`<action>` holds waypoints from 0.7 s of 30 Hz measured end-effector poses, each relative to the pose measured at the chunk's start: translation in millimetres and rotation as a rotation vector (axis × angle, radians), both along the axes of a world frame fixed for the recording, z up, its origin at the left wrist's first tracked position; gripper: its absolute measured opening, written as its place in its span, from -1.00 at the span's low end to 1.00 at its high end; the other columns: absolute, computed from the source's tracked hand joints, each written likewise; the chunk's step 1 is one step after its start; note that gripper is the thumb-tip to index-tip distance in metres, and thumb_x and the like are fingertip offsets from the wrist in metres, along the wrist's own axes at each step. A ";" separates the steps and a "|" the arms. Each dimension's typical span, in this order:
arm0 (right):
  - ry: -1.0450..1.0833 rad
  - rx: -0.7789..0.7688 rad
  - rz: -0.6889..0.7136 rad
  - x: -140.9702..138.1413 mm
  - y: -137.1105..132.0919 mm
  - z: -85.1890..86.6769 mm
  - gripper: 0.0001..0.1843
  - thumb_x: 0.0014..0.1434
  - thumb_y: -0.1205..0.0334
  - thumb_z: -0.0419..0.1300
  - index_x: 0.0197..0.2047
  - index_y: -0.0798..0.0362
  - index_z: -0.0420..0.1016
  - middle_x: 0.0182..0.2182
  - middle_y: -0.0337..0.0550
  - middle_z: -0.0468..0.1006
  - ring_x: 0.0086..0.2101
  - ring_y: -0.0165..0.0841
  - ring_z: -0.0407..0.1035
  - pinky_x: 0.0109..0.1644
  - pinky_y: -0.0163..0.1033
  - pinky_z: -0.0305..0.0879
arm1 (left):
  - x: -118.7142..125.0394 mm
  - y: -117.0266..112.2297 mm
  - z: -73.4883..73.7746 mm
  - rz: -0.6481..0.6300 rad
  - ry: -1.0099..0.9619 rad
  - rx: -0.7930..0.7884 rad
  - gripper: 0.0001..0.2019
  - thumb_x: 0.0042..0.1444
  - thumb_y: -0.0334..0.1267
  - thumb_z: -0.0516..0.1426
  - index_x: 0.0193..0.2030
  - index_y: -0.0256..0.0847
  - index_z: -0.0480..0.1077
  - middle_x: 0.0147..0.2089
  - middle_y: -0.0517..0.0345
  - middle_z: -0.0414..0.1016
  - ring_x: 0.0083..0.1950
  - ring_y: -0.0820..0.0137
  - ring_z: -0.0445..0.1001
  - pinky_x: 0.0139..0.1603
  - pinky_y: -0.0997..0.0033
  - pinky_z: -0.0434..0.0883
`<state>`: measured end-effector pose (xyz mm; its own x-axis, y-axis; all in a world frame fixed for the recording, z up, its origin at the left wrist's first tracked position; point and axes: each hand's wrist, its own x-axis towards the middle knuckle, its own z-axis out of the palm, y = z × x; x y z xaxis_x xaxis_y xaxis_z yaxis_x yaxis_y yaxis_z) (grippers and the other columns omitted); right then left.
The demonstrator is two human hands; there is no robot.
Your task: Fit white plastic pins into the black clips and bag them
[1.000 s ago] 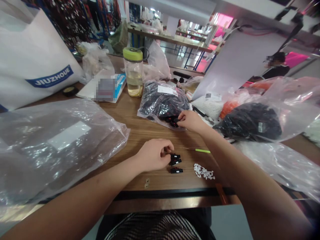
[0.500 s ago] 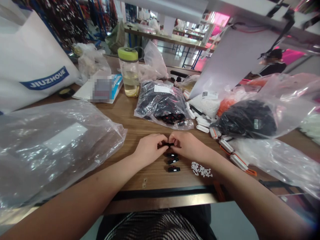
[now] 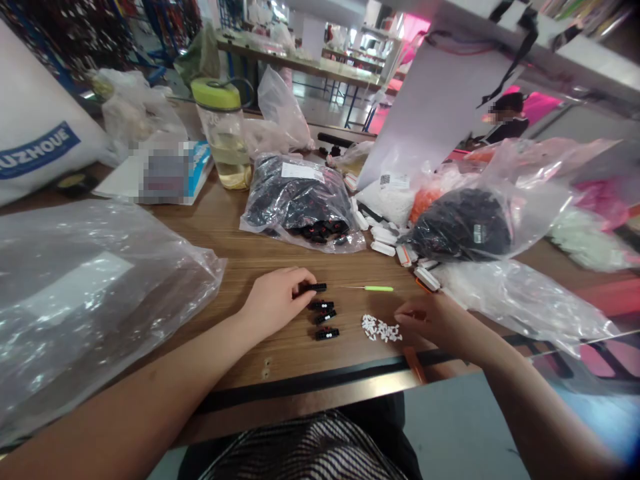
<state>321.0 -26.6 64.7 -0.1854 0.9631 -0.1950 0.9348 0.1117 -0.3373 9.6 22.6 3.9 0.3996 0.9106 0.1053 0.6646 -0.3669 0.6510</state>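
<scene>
My left hand (image 3: 277, 299) pinches a small black connector housing (image 3: 318, 287) between thumb and fingers, low over the table. Below it, three similar black connector housings (image 3: 327, 334) lie in a column, each with white bits in it. My right hand (image 3: 433, 319) is at the right edge of a loose pile of small white plastic pieces (image 3: 381, 328). Its thumb and fingertips are drawn together; anything between them is too small to make out. Between the hands, a thin pick with a yellow-green handle (image 3: 379, 289) lies on the wood.
A clear bag of black connectors (image 3: 303, 200) lies ahead, beside a lidded water bottle (image 3: 223, 137). At left spreads a large plastic bag (image 3: 80, 280). White parts (image 3: 384, 248) and more filled bags (image 3: 465, 223) crowd the right. A person (image 3: 507, 120) is in the background.
My right hand has parted from the left and moved right to the white pieces, uncovering the pick. My left hand keeps the black connector housing. The whole view has shifted.
</scene>
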 end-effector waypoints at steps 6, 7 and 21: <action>0.019 -0.023 -0.064 5.0 -15.5 -11.9 -0.74 0.12 0.09 0.17 -0.42 0.00 0.63 -0.53 -0.19 0.60 -0.51 -0.32 0.41 -0.44 -0.27 0.24 | -0.5 0.7 -0.4 -0.007 0.008 0.031 -0.91 0.16 -0.25 0.19 -0.18 -0.09 0.47 -0.38 0.27 0.45 -0.34 0.40 0.40 -0.29 0.39 0.26; 0.001 0.005 -0.064 4.2 -17.2 -13.2 -0.75 0.12 0.10 0.17 -0.42 -0.01 0.64 -0.51 -0.18 0.61 -0.50 -0.31 0.42 -0.43 -0.27 0.24 | -0.4 0.6 -0.3 -0.008 0.009 0.032 -0.91 0.16 -0.26 0.19 -0.19 -0.09 0.47 -0.39 0.27 0.45 -0.34 0.40 0.40 -0.29 0.39 0.26; -0.015 -0.060 -0.205 5.6 -23.0 -24.0 -0.75 0.15 0.06 0.18 -0.41 -0.02 0.60 -0.52 -0.20 0.61 -0.50 -0.31 0.42 -0.42 -0.24 0.26 | 2.2 -2.3 1.3 0.006 -0.019 0.032 -0.96 0.12 -0.28 0.20 -0.26 -0.12 0.45 -0.40 0.28 0.45 -0.37 0.43 0.39 -0.32 0.42 0.24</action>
